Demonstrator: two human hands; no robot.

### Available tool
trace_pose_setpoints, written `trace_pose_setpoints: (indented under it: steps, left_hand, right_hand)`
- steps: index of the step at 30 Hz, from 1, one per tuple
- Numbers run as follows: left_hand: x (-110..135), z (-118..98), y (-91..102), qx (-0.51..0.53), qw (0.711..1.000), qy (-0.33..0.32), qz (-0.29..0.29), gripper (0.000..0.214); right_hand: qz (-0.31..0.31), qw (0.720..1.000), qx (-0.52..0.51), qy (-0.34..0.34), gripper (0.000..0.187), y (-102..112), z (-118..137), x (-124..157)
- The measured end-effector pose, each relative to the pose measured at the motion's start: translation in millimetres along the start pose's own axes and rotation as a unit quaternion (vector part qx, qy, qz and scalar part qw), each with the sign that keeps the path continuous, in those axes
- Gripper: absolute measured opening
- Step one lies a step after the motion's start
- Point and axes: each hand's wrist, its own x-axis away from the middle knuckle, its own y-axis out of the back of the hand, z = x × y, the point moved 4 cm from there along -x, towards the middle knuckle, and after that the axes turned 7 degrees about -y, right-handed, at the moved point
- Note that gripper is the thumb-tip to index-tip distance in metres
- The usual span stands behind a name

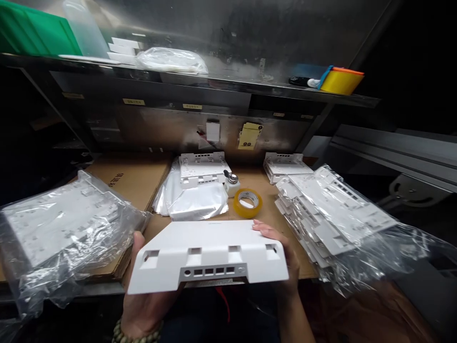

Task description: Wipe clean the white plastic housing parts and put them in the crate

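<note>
A white plastic router housing (214, 238), with a row of square port openings along its near edge, is held level between my two hands above the front of the bench. My left hand (143, 305) grips its left end from below, the thumb up at the side. At the right end, my right hand (289, 257) wraps the edge with fingers on the top face. Just beyond the housing lie a roll of yellow tape (259, 205) and a stack of clear plastic bags (196, 202). More white housings (203, 166) rest on those bags.
Bagged white housings (60, 219) lie on flat cardboard (132, 166) at left. Another bagged pile (332, 209) stands at right, near loose housings (285, 164). A small white bottle with a metal top (232, 183) is mid-bench. The shelf (228, 83) above holds a green bin (35, 31).
</note>
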Motion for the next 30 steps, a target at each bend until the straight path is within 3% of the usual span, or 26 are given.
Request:
trace_pose_setpoints:
  steps: [2, 4, 8, 13, 16, 19, 24, 30]
  left_hand:
    - [0.2, -0.5, 2.9, 0.007, 0.997, 0.073, -0.017, 0.083]
    - [2.8, -3.8, 2.2, 0.041, 0.995, 0.086, -0.022, 0.077]
    - [9.6, -9.7, -4.0, 0.075, 0.995, 0.061, 0.006, 0.066]
    - [5.0, -4.7, 3.1, 0.102, 0.993, 0.061, 0.015, 0.066]
    - [1.4, -0.2, 5.8, 0.133, 0.989, 0.053, 0.036, 0.06]
    - [7.7, 0.4, -5.5, 0.157, 0.985, 0.063, 0.037, 0.049]
    - [21.5, -3.7, -32.4, 0.173, 0.982, 0.06, 0.044, 0.066]
    - [20.7, -4.1, -28.6, 0.176, 0.978, 0.006, 0.108, 0.052]
  right_hand:
    - [0.018, 1.0, 0.01, -0.004, 0.031, -1.3, -2.3, -1.2]
    - [0.026, 1.0, 0.012, -0.006, 0.033, -1.2, -4.4, -2.0]
    - [0.035, 0.999, 0.009, 0.001, 0.037, -0.9, -5.1, -2.8]
    - [0.041, 0.999, 0.01, -0.004, 0.037, -1.4, -3.8, -4.5]
    - [0.028, 0.998, 0.039, -0.04, 0.037, 0.7, -7.4, -5.1]
    - [0.015, 0.992, 0.09, -0.092, 0.036, 5.1, -15.9, -5.1]
    - [0.03, 0.98, 0.115, -0.157, 0.045, 12.6, -32.8, -2.0]
    - [0.027, 0.967, 0.151, -0.203, 0.048, 22.2, -50.3, -1.6]
